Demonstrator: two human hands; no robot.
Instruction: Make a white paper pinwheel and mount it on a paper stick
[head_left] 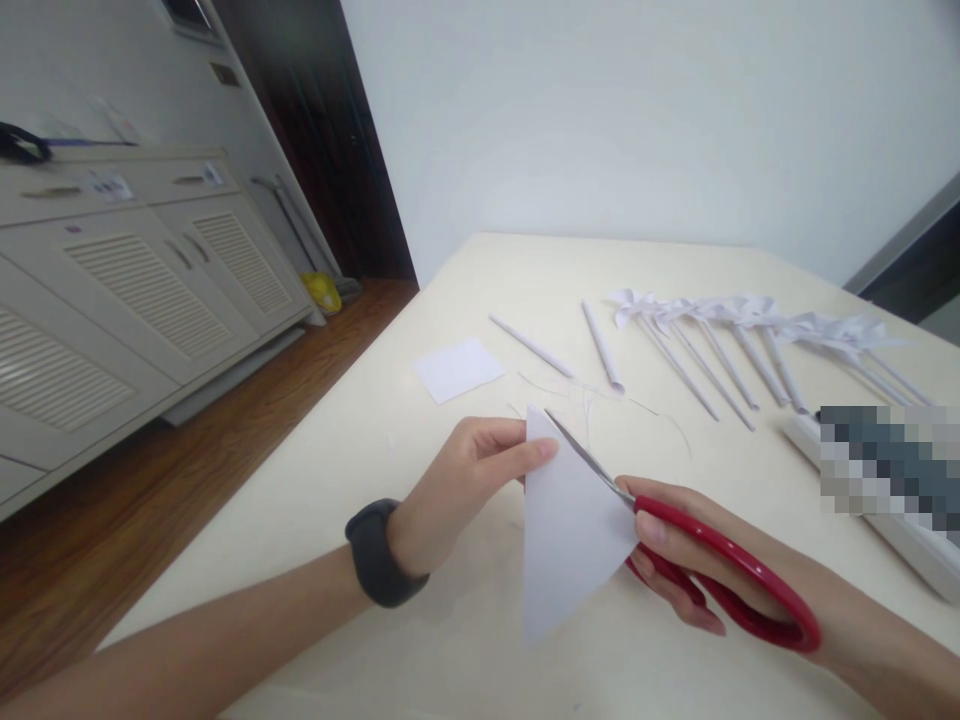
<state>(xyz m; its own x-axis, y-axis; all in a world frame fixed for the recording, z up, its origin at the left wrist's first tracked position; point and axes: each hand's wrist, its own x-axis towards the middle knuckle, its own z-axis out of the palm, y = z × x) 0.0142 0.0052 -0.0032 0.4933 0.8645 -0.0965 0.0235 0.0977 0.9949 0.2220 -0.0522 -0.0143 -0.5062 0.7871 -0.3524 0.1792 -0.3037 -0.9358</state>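
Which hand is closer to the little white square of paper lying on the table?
Left. The left hand is just below the square paper, pinching the folded triangle. The right hand, holding red scissors, is farther right.

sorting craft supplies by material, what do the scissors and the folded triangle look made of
The scissors: blades look like bare metal, grey with a dull sheen; handles seem glossy red plastic, showing a highlight. The folded triangle: thin matte white paper, judging by its crisp edges and flat, shineless surface.
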